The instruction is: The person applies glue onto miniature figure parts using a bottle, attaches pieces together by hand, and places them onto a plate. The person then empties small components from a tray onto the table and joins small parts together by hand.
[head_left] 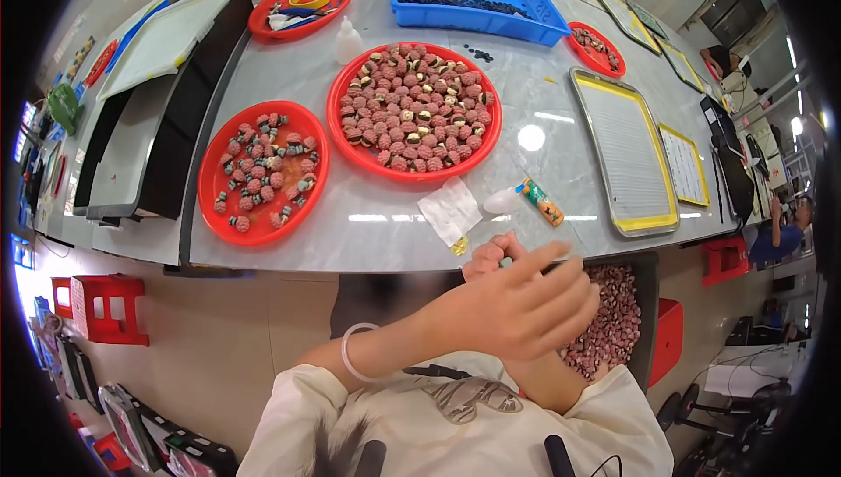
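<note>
My forearms cross in front of me. My left hand (539, 303), with a pale bracelet (348, 356) on its wrist, reaches over to the right, its fingers stretched and somewhat apart. Just beyond it, near the table edge, my right hand (492, 256) is curled closed; whatever its fingers hold is hidden. Close by lie a crumpled white tissue (449, 211), a small white bottle (501, 203) with a blue tip and an orange-green tube (543, 203). A large round red tray (335, 131) holds many pink knobbly pieces (412, 113), some with dark and gold parts.
A smaller red tray (210, 205) at left holds pink pieces with grey-green parts. Further back are a blue bin (491, 26) of small dark pieces, a white bottle (348, 42) and a red tray (263, 17). A yellow-edged metal tray (626, 162) lies right; a crate (648, 319) sits below.
</note>
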A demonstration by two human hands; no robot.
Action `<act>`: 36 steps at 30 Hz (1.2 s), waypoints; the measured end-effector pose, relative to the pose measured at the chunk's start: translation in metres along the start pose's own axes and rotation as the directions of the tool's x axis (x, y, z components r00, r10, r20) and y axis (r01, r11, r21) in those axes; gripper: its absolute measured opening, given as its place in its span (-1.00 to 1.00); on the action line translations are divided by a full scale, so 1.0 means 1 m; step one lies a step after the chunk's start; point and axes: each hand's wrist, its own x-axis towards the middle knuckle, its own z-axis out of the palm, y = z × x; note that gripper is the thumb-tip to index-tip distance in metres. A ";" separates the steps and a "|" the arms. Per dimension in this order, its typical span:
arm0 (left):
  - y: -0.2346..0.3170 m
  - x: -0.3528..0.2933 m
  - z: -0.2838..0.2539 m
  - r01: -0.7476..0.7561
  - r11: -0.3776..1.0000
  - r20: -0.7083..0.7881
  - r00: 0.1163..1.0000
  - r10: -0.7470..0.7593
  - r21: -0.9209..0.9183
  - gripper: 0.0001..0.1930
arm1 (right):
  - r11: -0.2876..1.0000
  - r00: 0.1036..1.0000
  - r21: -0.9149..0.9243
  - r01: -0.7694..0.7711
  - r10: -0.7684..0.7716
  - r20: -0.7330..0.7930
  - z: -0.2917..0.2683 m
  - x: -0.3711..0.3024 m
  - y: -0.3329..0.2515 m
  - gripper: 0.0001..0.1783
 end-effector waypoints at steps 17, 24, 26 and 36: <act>-0.233 0.054 0.004 0.710 0.704 0.318 0.661 -0.679 0.028 -0.78 | -0.830 0.722 -0.077 -0.553 -0.523 0.454 0.104 -0.010 -0.106 -0.68; -0.320 0.028 0.078 0.455 0.790 0.499 0.613 -0.613 0.411 -0.84 | -0.761 0.930 0.567 -0.314 -0.126 0.346 0.092 -0.006 -0.144 -0.87; -0.332 0.020 0.093 0.329 0.832 0.519 0.662 -0.541 0.448 -0.86 | -0.759 0.935 0.579 -0.299 -0.112 0.335 0.092 -0.008 -0.143 -0.89; -0.347 0.012 0.123 0.109 0.846 0.585 0.676 -0.448 0.523 -0.89 | -0.901 0.963 0.379 -0.212 -0.126 0.240 0.105 -0.009 -0.139 -0.88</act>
